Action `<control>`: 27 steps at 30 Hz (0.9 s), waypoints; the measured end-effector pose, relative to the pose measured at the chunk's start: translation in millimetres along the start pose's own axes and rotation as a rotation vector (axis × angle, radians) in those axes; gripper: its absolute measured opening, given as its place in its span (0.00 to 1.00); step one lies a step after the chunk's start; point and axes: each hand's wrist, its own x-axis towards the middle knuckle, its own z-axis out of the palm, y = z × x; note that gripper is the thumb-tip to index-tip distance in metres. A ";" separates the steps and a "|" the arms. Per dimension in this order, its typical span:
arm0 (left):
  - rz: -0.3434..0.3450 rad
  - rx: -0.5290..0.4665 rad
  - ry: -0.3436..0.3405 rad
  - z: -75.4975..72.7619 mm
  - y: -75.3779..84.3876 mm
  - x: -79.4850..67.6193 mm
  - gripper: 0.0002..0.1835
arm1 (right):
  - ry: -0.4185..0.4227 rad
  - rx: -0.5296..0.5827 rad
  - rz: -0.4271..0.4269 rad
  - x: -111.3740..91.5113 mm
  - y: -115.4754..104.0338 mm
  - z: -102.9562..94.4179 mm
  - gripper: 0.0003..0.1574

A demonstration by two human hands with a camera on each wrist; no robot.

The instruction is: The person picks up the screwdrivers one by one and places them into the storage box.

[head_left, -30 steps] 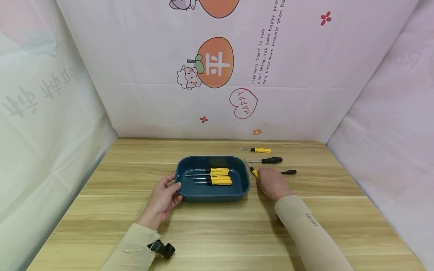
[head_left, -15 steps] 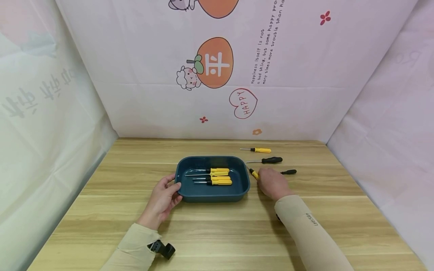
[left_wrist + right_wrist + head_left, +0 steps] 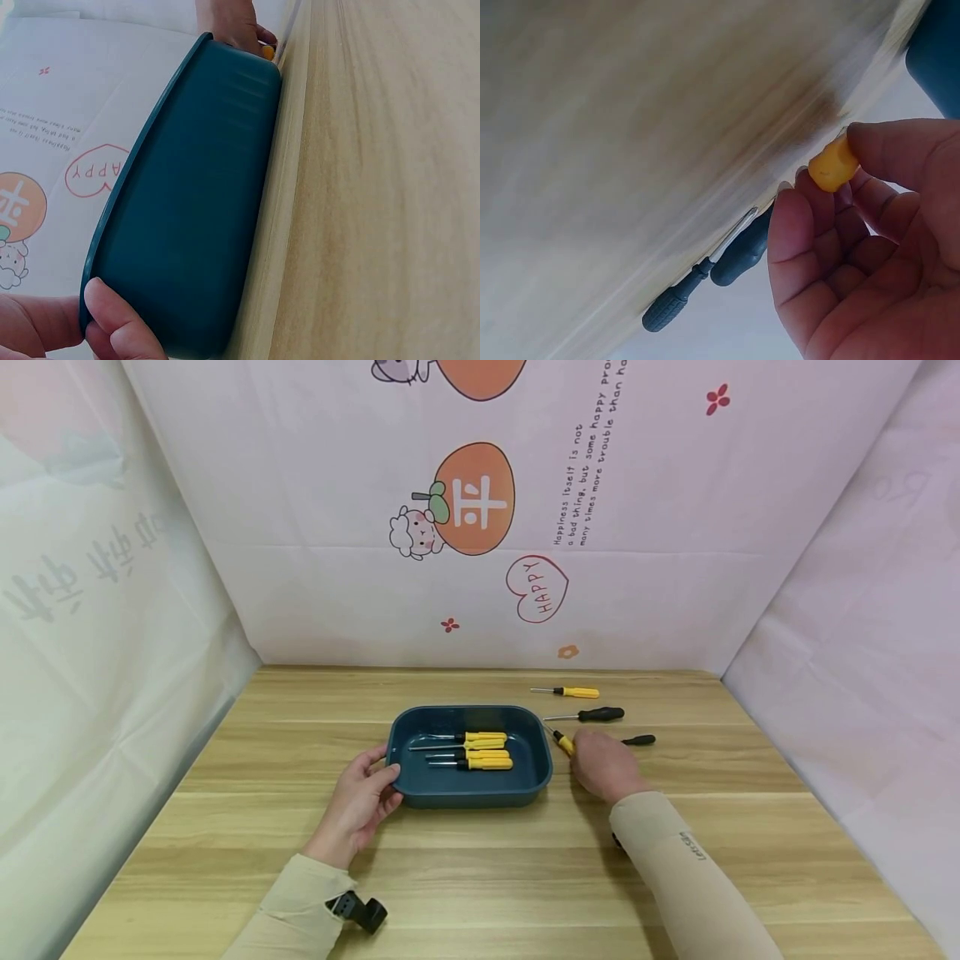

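Note:
My left hand [image 3: 358,799] grips the left end of a dark teal tray [image 3: 471,800], thumb over its rim. Inside the tray lie several yellow-handled screwdrivers [image 3: 487,764], side by side with shafts toward the left. Just right of the tray, my right hand [image 3: 606,767] pinches a yellow-handled screwdriver [image 3: 564,743] between thumb and fingers; its shaft slants up-left toward the tray's right wall. In the right wrist view the butt of the yellow handle [image 3: 832,165] shows at the fingertips, close to the table.
Behind the right hand lie a black-handled screwdriver [image 3: 602,715] and, farther back, another yellow-handled screwdriver [image 3: 581,692]. A smaller black screwdriver [image 3: 639,740] pokes out right of that hand. A white printed cloth [image 3: 480,610] stands behind the wooden table [image 3: 480,877].
The held screwdriver's shaft end has dipped and shifted slightly beside the tray's right end. Both hands and the tray stay almost in place.

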 end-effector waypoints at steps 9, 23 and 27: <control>0.004 -0.003 -0.008 -0.5 -0.9 1.1 0.27 | 0.039 0.019 -0.008 0.7 -0.1 -2.6 0.12; 0.005 0.000 -0.003 0.4 -0.4 0.9 0.27 | 0.168 0.089 -0.013 -3.6 -1.8 -7.7 0.22; 0.004 0.001 0.001 0.8 0.1 0.7 0.27 | 0.201 0.102 -0.027 -5.0 -4.5 -9.9 0.21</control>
